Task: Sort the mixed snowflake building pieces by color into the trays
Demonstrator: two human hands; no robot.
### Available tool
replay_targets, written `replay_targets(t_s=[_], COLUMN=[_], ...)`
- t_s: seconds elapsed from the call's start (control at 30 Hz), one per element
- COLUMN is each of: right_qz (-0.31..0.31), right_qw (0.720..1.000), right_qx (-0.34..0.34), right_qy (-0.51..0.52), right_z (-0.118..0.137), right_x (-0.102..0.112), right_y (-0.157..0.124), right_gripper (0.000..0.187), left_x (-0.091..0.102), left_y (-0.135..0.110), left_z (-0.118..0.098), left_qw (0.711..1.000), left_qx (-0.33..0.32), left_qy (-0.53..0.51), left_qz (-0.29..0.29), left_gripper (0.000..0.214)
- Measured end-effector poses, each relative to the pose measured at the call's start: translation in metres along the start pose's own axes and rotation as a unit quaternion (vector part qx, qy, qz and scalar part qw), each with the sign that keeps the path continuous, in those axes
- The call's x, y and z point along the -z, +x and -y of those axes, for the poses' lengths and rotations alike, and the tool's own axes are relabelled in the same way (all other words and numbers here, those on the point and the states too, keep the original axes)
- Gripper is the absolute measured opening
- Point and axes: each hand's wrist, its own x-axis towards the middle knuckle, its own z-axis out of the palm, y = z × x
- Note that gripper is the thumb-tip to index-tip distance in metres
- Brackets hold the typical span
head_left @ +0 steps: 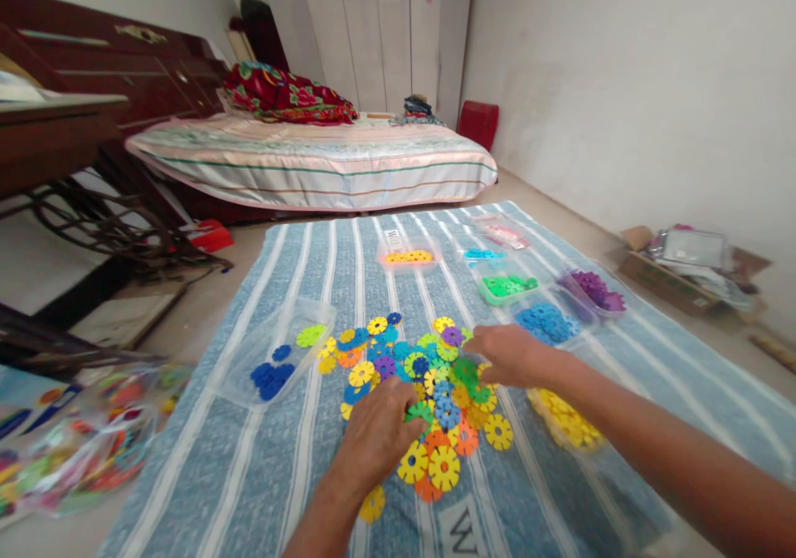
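Discs (429, 392) of coloured plastic, toothed like small gears, lie heaped in the middle of the striped mat (311, 259), nearer its near edge. The left hand (379, 434) rests palm down on the heap's near-left side with its fingers curled onto the pieces; whether they grip one cannot be told. The right hand (507, 355) lies on the heap's right side, fingers bent down among the green pieces, its hold just as unclear. The dark blue tub (274, 359) sits towards the mat's left edge. The orange tub (407, 255), green tub (507, 286), blue tub (547, 322) and purple tub (594, 290) stand towards the far right corner. The yellow tub (563, 417) lies under the right forearm.
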Motion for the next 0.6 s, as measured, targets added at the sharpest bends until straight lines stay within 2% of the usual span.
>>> replay_targets(t_s=[0.1,0.27,0.5,0.6], right_qz=[0.015,0.026,0.035,0.007], right_qw=[0.998,0.996,0.993,0.99], right_qx=[0.052,0.082,0.114,0.114], right_qy=[-0.029,-0.018,0.002,0.081], right_z=[0.015,0.013,0.002,-0.003], right_x=[-0.008,-0.01,-0.018,-0.015], right_y=[0.002,0.007,0.012,0.013], right_gripper=[0.04,0.033,0.014,0.012], left_x=[0.001,0.003,0.002,-0.001], left_y=[0.002,0.004,0.005,0.006], left_z=[0.002,0.002,0.002,0.003], left_qw=[0.997,0.97,0.957,0.947], left_qx=[0.005,0.019,0.053,0.062], left_qy=[-0.073,-0.225,-0.262,-0.293], left_qz=[-0.033,-0.092,-0.117,-0.116], left_gripper=[0.004,0.013,0.016,0.018])
